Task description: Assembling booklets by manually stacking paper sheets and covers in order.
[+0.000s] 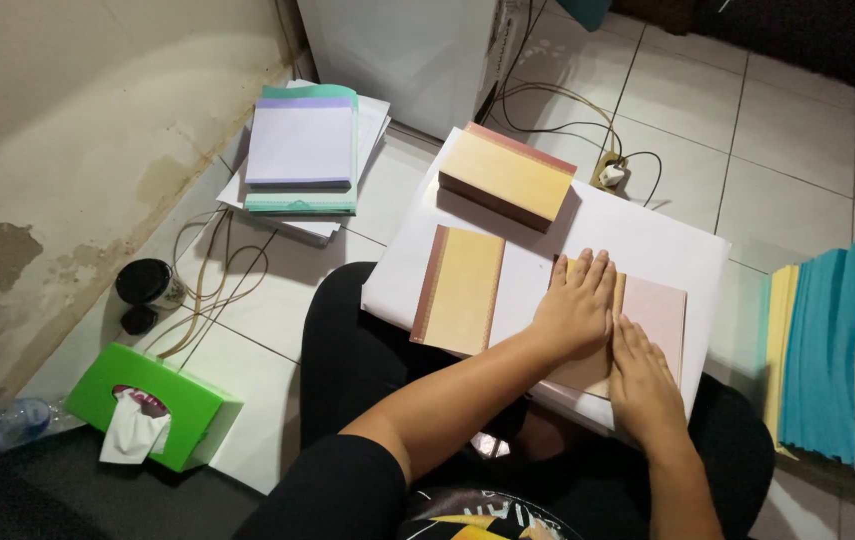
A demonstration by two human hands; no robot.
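Folding step: left hand (577, 310) and right hand (644, 380), both flat with fingers open and gripping nothing, press the pink-tan paper sheet (659, 312) on the white board (647, 235) over the lap; next likely creasing firmly along the edge.

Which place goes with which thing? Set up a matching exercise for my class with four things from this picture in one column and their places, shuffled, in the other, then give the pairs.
Things
1. green tissue box
2. thick tan stack
3. blue-green paper stack
4. left hand

Places
A. standing on edge at the right side
B. flat on the pink and tan sheet, beside the right hand
C. on the floor at lower left
D. at the far edge of the white board

Pairs: 1-C, 2-D, 3-A, 4-B
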